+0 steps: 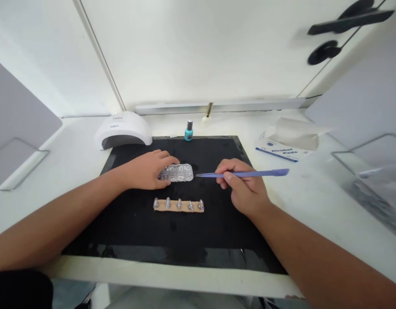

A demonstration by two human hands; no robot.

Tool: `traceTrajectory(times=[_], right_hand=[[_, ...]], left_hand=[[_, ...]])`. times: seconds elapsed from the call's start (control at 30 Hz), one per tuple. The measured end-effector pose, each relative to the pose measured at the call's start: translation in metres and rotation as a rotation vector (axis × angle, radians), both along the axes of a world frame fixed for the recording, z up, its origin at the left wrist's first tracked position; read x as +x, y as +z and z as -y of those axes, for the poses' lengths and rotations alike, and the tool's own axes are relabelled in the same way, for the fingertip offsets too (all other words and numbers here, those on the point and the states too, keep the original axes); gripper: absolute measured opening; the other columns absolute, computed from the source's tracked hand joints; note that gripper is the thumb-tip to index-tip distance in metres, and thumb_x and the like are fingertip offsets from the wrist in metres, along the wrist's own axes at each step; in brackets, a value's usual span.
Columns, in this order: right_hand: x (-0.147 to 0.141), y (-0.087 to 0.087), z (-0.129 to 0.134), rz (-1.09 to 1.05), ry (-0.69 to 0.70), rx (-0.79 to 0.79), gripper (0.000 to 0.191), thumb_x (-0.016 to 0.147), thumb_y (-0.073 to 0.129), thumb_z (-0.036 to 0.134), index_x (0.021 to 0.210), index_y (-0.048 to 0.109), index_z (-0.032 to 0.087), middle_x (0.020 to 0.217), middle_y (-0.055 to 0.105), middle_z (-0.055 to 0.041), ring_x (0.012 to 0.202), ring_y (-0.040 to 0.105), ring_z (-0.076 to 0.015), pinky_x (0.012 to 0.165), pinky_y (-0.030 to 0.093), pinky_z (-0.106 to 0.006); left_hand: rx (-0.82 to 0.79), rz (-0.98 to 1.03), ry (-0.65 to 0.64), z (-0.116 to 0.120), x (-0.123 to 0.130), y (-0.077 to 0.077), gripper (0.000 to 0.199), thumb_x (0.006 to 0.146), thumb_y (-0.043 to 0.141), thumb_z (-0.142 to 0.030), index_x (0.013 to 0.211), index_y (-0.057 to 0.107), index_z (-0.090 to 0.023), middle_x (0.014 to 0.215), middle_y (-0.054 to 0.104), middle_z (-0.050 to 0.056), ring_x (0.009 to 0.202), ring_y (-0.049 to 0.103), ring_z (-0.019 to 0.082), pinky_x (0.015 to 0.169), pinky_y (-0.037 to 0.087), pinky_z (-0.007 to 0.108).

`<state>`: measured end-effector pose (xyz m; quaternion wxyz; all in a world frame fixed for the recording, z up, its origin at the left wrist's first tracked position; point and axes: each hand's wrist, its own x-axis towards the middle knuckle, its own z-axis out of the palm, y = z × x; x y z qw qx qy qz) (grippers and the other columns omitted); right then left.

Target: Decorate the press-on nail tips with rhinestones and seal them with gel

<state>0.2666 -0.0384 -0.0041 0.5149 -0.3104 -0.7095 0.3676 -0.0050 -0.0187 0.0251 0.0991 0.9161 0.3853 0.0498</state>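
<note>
My left hand is closed around the left end of a clear compartment box of small rhinestones, which rests on a black mat. Between the fingers of my right hand are purple tweezers, their fine metal tip just off the box's right end. Nearer me lies a tan strip bearing several silvery false nails, some with small gems on them. Whether the tweezer tip pinches a stone is too small to tell.
A white nail lamp stands at the back left. Behind the mat are a turquoise polish bottle and a small gold-coloured object. To the right sits an opened alcohol pads box, with wire-framed holders at both sides.
</note>
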Motion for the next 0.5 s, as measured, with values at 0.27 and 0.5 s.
traceTrajectory(times=[0.27, 0.5], right_hand=[[0.0, 0.002, 0.003, -0.021, 0.035, 0.001, 0.014, 0.088, 0.052, 0.02, 0.082, 0.065, 0.02, 0.066, 0.057, 0.0015, 0.054, 0.05, -0.0115, 0.05, 0.038, -0.027], [0.002, -0.002, 0.001, -0.057, 0.056, -0.045, 0.014, 0.09, 0.055, 0.026, 0.085, 0.066, 0.02, 0.067, 0.057, 0.0001, 0.054, 0.05, -0.0131, 0.048, 0.037, -0.028]], left_hand=[[0.001, -0.005, 0.042, -0.001, -0.004, -0.005, 0.05, 0.083, 0.062, -0.037, 0.128, 0.054, -0.016, 0.11, 0.06, 0.01, 0.1, 0.059, 0.027, 0.087, 0.049, 0.04], [0.014, 0.07, -0.009, -0.006, -0.008, -0.017, 0.046, 0.085, 0.06, -0.041, 0.124, 0.057, -0.016, 0.113, 0.06, 0.011, 0.103, 0.058, 0.027, 0.09, 0.048, 0.041]])
